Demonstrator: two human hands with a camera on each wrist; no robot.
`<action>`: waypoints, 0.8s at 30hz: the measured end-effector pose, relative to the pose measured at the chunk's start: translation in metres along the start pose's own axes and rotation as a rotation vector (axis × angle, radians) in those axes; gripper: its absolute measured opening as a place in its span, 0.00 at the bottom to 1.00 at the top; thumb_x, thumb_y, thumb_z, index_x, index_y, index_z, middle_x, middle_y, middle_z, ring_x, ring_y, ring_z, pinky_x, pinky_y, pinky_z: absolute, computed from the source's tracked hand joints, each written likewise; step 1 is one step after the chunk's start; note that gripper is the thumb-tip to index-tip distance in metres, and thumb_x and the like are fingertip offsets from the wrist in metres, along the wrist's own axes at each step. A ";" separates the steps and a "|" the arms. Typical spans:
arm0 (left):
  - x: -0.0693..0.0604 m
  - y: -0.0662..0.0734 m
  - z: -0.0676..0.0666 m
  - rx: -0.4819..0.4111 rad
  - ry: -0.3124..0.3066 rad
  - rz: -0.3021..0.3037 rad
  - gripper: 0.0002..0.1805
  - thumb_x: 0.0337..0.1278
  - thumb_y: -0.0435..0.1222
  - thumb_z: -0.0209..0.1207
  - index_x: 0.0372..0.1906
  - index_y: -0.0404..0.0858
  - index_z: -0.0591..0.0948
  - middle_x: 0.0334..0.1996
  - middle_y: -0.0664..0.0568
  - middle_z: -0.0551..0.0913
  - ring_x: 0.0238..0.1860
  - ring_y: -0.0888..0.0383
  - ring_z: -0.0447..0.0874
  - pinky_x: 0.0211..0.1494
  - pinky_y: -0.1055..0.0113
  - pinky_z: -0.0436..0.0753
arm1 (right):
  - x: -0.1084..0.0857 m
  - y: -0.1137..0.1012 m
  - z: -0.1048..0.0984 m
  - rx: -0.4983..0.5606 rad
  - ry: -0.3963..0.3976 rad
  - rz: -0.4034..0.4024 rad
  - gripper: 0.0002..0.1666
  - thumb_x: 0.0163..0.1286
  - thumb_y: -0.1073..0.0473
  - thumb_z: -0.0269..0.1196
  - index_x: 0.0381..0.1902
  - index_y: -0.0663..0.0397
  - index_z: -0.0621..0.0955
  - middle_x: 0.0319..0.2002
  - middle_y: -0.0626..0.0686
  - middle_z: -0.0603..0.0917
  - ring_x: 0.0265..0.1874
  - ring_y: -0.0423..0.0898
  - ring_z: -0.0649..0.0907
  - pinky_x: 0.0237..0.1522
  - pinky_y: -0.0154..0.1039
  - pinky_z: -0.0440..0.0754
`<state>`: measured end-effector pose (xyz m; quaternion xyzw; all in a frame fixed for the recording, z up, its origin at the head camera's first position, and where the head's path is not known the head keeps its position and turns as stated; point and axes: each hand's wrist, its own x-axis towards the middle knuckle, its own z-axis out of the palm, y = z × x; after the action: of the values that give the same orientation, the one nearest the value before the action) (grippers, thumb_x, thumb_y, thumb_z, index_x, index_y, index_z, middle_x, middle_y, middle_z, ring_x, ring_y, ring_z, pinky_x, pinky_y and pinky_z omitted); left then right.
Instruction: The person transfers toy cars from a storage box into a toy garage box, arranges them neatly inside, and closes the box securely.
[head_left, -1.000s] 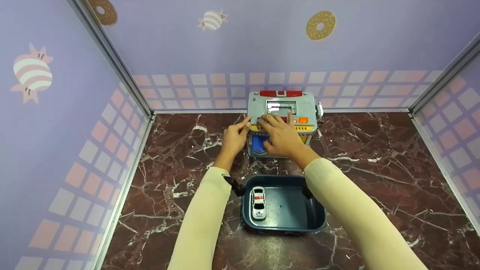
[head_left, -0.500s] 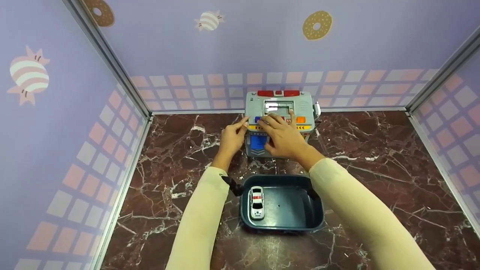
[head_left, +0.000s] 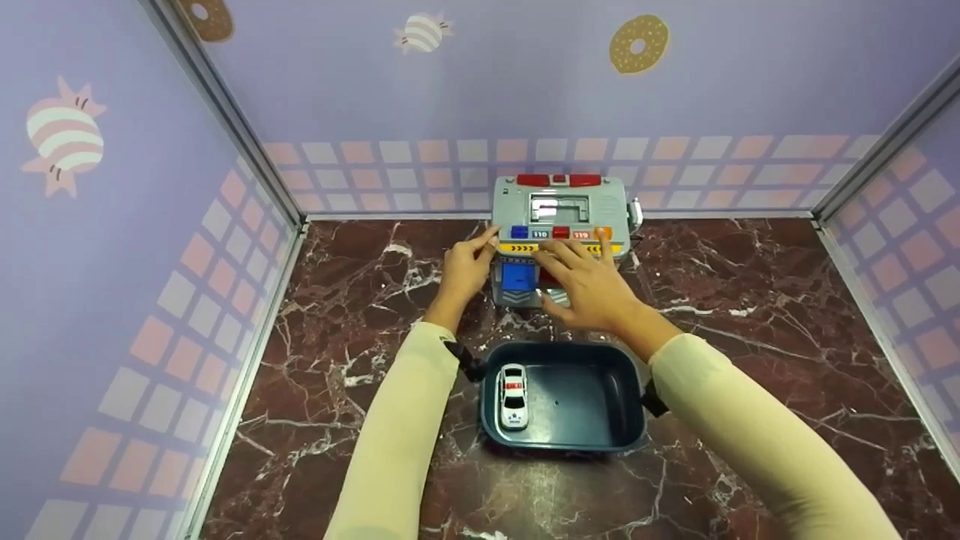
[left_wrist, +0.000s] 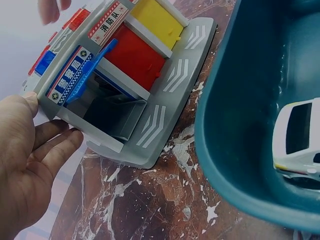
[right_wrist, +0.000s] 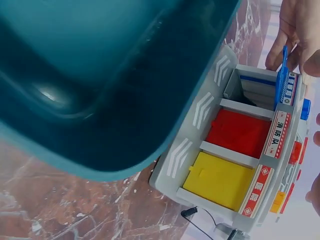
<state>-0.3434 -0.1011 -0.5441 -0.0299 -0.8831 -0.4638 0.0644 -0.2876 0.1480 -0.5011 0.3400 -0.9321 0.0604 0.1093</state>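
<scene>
A grey toy garage [head_left: 559, 214] stands by the back wall, with colored buttons on top. In the left wrist view its blue door [left_wrist: 91, 70] is swung up over a dark bay. The red door [left_wrist: 135, 55] and yellow door [right_wrist: 220, 180] are down. My left hand [head_left: 466, 274] holds the garage's left side, thumb at the front corner and fingers against the side wall. My right hand [head_left: 589, 285] spreads over the garage's front, fingers extended, one fingertip at the orange button [head_left: 602, 232]. It appears to hold nothing.
Closer to me stands a dark teal bin [head_left: 577, 435] with a white toy police car [head_left: 514, 397] inside at the left. A white handle-like part [head_left: 635, 215] sits on the garage's right side. Patterned walls enclose the marbled tabletop [head_left: 360, 315].
My right hand has moved right and toward me, from the middle of the garage top to near the orange button, uncovering the blue and red buttons. My left hand stays at the garage's side.
</scene>
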 end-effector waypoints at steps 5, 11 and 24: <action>-0.002 -0.002 -0.003 -0.001 0.005 -0.006 0.21 0.84 0.49 0.59 0.73 0.55 0.85 0.60 0.42 0.92 0.40 0.47 0.86 0.63 0.47 0.86 | -0.018 -0.008 0.000 0.022 0.030 -0.037 0.42 0.75 0.36 0.64 0.80 0.49 0.76 0.77 0.56 0.79 0.75 0.60 0.78 0.79 0.84 0.53; 0.001 -0.004 -0.001 0.020 -0.028 -0.006 0.22 0.85 0.50 0.58 0.74 0.56 0.84 0.70 0.46 0.85 0.63 0.44 0.89 0.80 0.42 0.77 | -0.044 -0.017 0.003 0.025 0.043 -0.076 0.42 0.73 0.36 0.67 0.79 0.48 0.77 0.74 0.55 0.81 0.72 0.59 0.80 0.79 0.84 0.56; 0.011 0.012 -0.015 0.238 -0.118 0.060 0.23 0.85 0.51 0.58 0.76 0.57 0.82 0.71 0.45 0.85 0.70 0.39 0.86 0.73 0.42 0.83 | -0.077 -0.043 0.019 0.067 0.020 -0.165 0.42 0.73 0.37 0.70 0.78 0.50 0.77 0.72 0.55 0.83 0.71 0.56 0.81 0.78 0.75 0.67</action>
<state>-0.3511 -0.1065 -0.5241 -0.0759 -0.9328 -0.3510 0.0294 -0.2055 0.1598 -0.5371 0.4184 -0.8973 0.0856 0.1117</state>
